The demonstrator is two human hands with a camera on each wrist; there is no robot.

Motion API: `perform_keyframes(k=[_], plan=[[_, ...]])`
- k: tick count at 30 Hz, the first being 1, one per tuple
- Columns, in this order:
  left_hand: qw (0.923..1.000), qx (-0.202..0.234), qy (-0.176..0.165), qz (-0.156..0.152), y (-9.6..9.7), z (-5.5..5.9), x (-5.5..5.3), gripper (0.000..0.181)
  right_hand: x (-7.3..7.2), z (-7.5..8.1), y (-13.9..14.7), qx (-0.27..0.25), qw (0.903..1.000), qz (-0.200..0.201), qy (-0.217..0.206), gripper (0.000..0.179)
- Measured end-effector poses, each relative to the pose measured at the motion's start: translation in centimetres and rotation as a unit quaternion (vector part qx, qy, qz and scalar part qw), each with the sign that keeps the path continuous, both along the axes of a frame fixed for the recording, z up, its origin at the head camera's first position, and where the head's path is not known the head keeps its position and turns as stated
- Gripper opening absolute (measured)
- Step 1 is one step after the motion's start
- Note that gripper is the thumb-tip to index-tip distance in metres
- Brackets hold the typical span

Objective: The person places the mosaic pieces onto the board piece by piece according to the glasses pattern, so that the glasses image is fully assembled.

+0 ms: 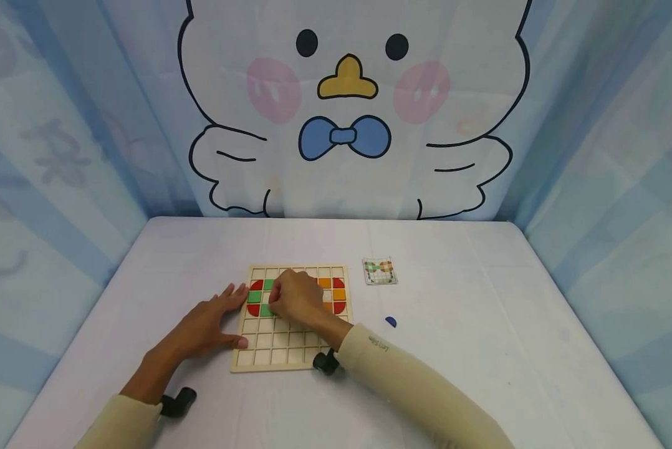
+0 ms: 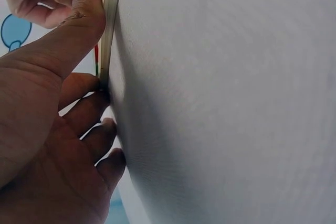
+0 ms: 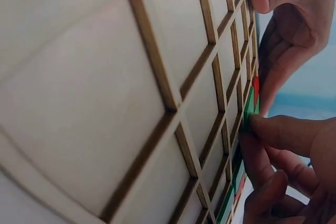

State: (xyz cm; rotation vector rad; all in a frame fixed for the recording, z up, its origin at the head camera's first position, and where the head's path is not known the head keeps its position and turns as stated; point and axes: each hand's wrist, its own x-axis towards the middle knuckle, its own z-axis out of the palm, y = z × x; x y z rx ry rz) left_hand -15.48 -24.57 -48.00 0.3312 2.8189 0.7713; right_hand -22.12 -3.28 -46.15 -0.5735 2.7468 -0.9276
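A wooden grid board (image 1: 263,357) lies on the table, with red, green and orange pieces set in its upper rows. My left hand (image 1: 204,324) steadies its left edge, thumb and fingers spread; the left wrist view shows the thumb (image 2: 79,24) along the rim. Over the board's upper middle is my right hand (image 1: 297,298), covering several cells. In the right wrist view, its thumb and forefinger pinch at a green tile (image 3: 248,109) down at the grid. Red rounded corner pieces (image 1: 254,310) sit near the green ones, and orange squares (image 1: 339,294) show beyond the right hand.
To the board's right lies a small pattern card (image 1: 379,272) with a coloured design. Nearer, a dark blue half-round piece (image 1: 391,322) rests on the white table (image 1: 482,324). Printed curtains (image 1: 347,187) enclose the table's back and sides.
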Motion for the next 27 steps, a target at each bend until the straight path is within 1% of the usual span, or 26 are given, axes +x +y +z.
perform_keyframes(k=[3, 6, 8, 10, 15, 19, 21, 24, 27], plan=[[1.0000, 0.004, 0.003, -0.001, 0.0, 0.0, 0.0, 0.113, -0.1, -0.1, -0.1, 0.014, 0.9996, 0.014, 0.018, 0.017], [1.0000, 0.006, 0.005, 0.000, 0.0, 0.0, 0.1, 0.113, -0.1, 0.0, 0.2, 0.012, 0.9991, 0.031, 0.027, 0.010], [1.0000, 0.006, 0.005, 0.001, 0.1, 0.0, 0.1, 0.113, 0.0, 0.1, 0.7, -0.001, 0.9989, 0.042, 0.021, 0.005], [1.0000, 0.005, 0.004, 0.002, 0.2, 0.1, 0.1, 0.114, 0.2, 0.5, 1.4, -0.013, 0.9984, 0.054, 0.011, 0.005], [1.0000, -0.002, 0.001, 0.007, 0.2, 0.1, 0.2, 0.114, 0.6, 1.7, 3.9, -0.025, 0.9955, 0.091, -0.007, 0.011], [0.9999, -0.007, -0.001, 0.012, 0.3, 0.0, 0.1, 0.115, 0.9, 2.4, 6.6, -0.036, 0.9907, 0.130, -0.017, 0.015], [0.9999, -0.007, -0.001, 0.015, 0.2, 0.0, 0.0, 0.115, 1.0, 2.7, 8.2, -0.039, 0.9889, 0.142, -0.023, 0.016], [0.9998, -0.008, 0.000, 0.016, 0.2, 0.0, 0.0, 0.115, 1.3, 2.9, 10.6, -0.036, 0.9897, 0.136, -0.027, 0.016], [0.9998, -0.008, -0.002, 0.015, 0.2, 0.0, -0.1, 0.115, 1.8, 3.1, 12.8, -0.025, 0.9932, 0.108, -0.036, 0.018]])
